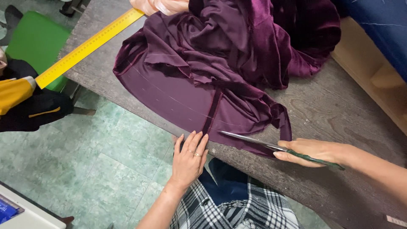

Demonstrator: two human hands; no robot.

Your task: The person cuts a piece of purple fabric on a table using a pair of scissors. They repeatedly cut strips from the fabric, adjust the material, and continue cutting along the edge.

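Observation:
A heap of dark purple fabric (pixel 220 55) lies on a grey wooden table (pixel 339 114), one flat panel reaching the near edge. My left hand (pixel 188 159) rests flat at that edge, fingers spread on the cloth's hem beside a seam strip. My right hand (pixel 309 152) grips the green handles of long metal scissors (pixel 254 141). Their blades point left, parted, with the tips at the fabric's lower edge.
A long yellow ruler (pixel 87 46) lies diagonally along the table's left edge. Another person's yellow and black sleeve (pixel 21 99) shows at far left, near a green seat (pixel 34 38). Peach cloth (pixel 159 5) sits at the top. A wooden shelf (pixel 373 63) stands at the right.

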